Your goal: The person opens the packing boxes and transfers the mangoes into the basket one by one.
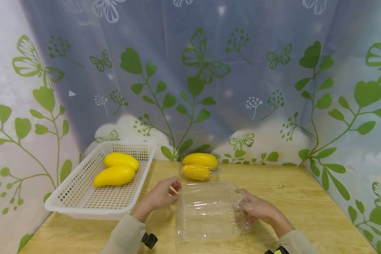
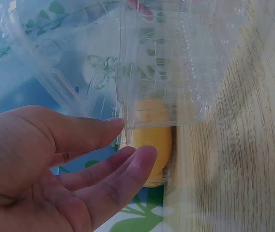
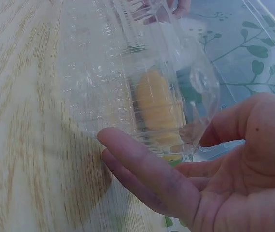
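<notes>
A clear plastic clamshell box (image 1: pixel 206 215) with nothing inside is in front of me, its thin walls spread apart in the left wrist view. My right hand (image 1: pixel 257 208) grips its right side, thumb at the upper flap and fingers beneath (image 3: pixel 147 169). On the opposite side, my left hand (image 1: pixel 163 192) has its thumb tip right at the rim, with a gap between thumb and loosely bent fingers (image 2: pixel 123 183). Behind this box stands another clear box holding two yellow mangoes (image 1: pixel 200 161), partly seen through plastic in both wrist views.
A white perforated plastic basket (image 1: pixel 143 183) stands at the left with two yellow mangoes (image 1: pixel 114 175) in it. Wooden table (image 1: pixel 292 190) extends to the right of the boxes. A curtain (image 1: pixel 222 116) printed with leaves and butterflies hangs along the back edge.
</notes>
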`<state>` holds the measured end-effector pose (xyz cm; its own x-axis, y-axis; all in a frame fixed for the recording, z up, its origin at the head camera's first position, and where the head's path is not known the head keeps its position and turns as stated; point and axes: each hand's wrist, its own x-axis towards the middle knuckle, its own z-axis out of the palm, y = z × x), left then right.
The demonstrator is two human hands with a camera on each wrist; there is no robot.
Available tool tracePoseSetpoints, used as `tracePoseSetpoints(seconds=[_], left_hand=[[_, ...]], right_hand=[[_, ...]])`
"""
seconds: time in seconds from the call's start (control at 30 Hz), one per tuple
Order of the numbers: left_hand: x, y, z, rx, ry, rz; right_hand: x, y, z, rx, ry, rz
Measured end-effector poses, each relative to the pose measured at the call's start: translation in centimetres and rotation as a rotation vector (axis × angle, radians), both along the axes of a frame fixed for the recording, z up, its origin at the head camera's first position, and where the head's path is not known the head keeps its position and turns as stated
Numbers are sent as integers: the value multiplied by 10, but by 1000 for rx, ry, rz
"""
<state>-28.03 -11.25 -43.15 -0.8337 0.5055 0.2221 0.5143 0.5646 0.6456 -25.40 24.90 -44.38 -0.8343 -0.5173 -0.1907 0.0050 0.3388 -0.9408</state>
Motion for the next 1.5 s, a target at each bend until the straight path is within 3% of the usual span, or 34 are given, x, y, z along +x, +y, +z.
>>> tracePoseSetpoints(seconds=[0.23, 0.47, 0.73, 0.97, 1.23, 1.5], left_hand=[[-1, 0, 0, -19, -19, 18], [-1, 4, -1, 74, -125, 3], [1, 9, -5, 72, -113, -30], [5, 11, -4, 36, -141, -30], [4, 10, -5, -1, -109, -40], [4, 10, -5, -29, -104, -33]], right_hand=[[0, -1, -1, 28, 15, -13], [-1, 6, 2, -3, -9, 12], [-5, 23, 8, 22, -8, 21], [-10, 48, 9, 84, -8, -47], [-15, 85, 9, 99, -27, -89], [-20, 121, 4, 155, -30, -190]])
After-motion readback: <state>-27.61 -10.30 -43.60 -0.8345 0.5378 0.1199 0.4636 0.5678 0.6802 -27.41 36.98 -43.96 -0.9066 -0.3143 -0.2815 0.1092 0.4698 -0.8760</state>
